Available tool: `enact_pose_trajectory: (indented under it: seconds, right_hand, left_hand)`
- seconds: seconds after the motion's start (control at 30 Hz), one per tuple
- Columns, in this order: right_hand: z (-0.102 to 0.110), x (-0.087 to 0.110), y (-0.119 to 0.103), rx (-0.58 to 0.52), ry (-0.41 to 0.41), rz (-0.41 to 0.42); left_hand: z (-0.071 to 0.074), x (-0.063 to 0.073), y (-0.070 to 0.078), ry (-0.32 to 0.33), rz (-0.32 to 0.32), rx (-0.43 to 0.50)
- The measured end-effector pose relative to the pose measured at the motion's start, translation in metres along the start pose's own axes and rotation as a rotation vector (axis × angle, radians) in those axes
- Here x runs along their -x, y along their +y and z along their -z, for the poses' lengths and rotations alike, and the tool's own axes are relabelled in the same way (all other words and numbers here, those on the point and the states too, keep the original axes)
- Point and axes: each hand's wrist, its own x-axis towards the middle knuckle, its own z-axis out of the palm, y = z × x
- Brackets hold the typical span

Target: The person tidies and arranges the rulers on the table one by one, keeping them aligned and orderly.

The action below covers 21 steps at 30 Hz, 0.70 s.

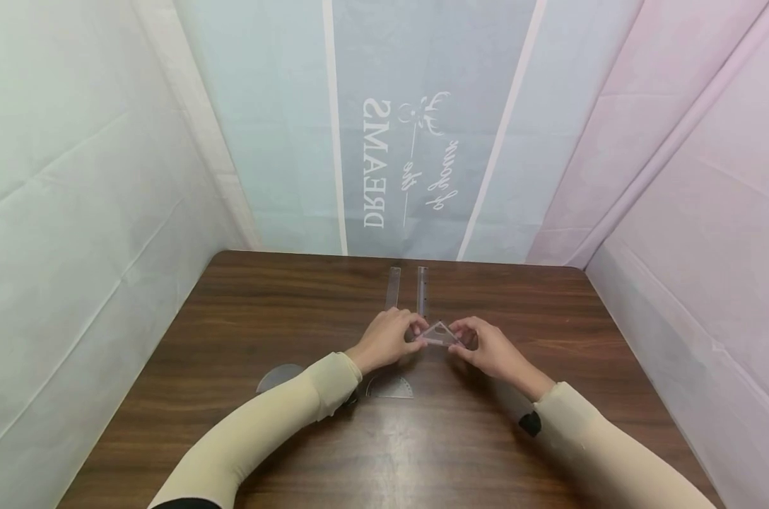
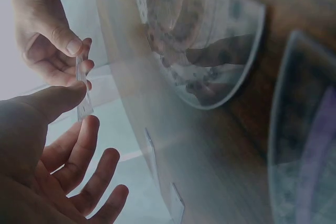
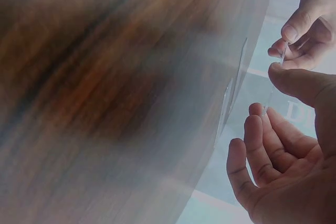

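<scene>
A small clear set square (image 1: 437, 340) is held up above the table between both hands, its peak pointing away. My left hand (image 1: 386, 341) pinches its left corner between thumb and fingers. At the opposite corner my right hand (image 1: 495, 351) pinches it the same way. The left wrist view shows the set square (image 2: 83, 98) nearly edge-on, with the left hand's other fingers spread loosely below. Just beyond the hands lie two clear rulers, a left ruler (image 1: 394, 284) and a right ruler (image 1: 422, 288), roughly parallel. The near end of the left one is hidden behind the left hand.
Two clear protractors lie nearer on the brown wooden table (image 1: 518, 459): one (image 1: 280, 376) partly behind the left sleeve, another (image 1: 394, 387) beside the left wrist. Pale cloth walls (image 1: 73, 177) enclose the table, with a printed blue curtain (image 1: 410, 240) at its far edge.
</scene>
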Motion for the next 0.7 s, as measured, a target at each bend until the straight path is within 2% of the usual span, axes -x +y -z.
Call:
enact_pose_trajectory:
  seconds: [0.37,0.7]
  right_hand:
    - [-0.007,0.013,-0.009,0.022,-0.018,-0.002]
    - [-0.011,0.024,-0.01,0.036,-0.039,0.009]
  left_hand:
    - [-0.001,0.019,0.004,0.0,-0.028,-0.023]
    - [-0.009,0.033,0.011,-0.011,-0.02,-0.063]
